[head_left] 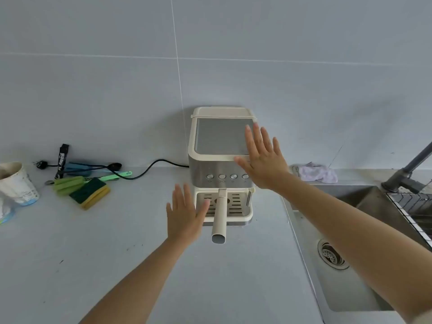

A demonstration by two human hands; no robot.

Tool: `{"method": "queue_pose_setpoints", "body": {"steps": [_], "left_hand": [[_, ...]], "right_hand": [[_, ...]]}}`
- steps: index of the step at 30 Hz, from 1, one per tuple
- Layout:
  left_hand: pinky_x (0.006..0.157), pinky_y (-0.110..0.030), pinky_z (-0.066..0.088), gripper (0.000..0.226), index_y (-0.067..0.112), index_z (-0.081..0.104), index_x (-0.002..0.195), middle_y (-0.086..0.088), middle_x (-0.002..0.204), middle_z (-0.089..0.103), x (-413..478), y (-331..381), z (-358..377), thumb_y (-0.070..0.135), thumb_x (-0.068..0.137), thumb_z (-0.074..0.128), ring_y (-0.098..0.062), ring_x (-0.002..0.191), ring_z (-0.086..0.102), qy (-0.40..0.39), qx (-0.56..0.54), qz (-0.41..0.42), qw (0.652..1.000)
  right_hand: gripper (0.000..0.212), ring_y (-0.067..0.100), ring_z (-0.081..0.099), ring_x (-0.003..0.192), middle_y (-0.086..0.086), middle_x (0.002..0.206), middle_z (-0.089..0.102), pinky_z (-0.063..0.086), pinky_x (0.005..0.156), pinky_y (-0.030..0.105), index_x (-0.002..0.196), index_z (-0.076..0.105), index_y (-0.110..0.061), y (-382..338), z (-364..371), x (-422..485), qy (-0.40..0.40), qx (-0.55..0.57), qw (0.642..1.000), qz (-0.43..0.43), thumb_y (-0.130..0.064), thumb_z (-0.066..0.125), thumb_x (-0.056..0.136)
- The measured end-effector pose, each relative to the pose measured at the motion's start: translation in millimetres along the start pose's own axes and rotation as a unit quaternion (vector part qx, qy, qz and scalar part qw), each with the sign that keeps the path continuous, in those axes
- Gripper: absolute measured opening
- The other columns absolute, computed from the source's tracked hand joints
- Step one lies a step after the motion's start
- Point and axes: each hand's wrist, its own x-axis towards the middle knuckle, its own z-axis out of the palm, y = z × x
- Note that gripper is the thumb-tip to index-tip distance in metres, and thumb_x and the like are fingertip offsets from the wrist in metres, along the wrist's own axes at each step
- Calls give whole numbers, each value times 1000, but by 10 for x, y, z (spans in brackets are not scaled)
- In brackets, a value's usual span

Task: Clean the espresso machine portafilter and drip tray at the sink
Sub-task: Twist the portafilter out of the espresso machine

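desk (93, 265) fills the lower frame, sink (350, 288) lower right. machine (217, 167) at centre. right grip (264, 160), released, spreads over its top right edge; left grip (184, 213), released, is just left of the portafilter (219, 218), mounted above the tray (236, 203).

On the counter (117, 265) I saw a green-and-yellow sponge (90, 193) beside a green brush (67, 183), a paper cup (16, 183) far left, a crumpled cloth (315, 173) by the wall.

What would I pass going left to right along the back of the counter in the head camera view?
paper cup → sponge → espresso machine → cloth → faucet
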Motion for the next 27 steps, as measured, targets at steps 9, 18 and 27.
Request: {"method": "queue_pose_setpoints", "body": {"steps": [9,18,27], "left_hand": [[80,-28,36,68,15,25,139,0,117,48,-60,317,282,32,84,60,-20,104,48,-146,-404,-219,876],[57,-27,47,21,5,50,98,-7,67,55,2,413,332,5,81,62,-18,53,54,-188,-401,-234,865],[47,-25,42,15,9,46,85,-7,63,48,26,366,327,-1,81,55,-17,48,47,-195,-360,-194,891]], "right_hand": [[67,23,-19,143,5,155,-22,-6,118,41,145,-20,-19,-53,21,122,-16,1,1000,-19,-51,13,96],[58,25,-1,146,3,158,5,1,118,38,149,-2,-28,4,132,187,4,34,999,-31,-49,15,97],[61,32,55,102,11,112,61,41,93,43,123,57,-14,74,312,267,201,30,973,-111,-48,16,92]]}}
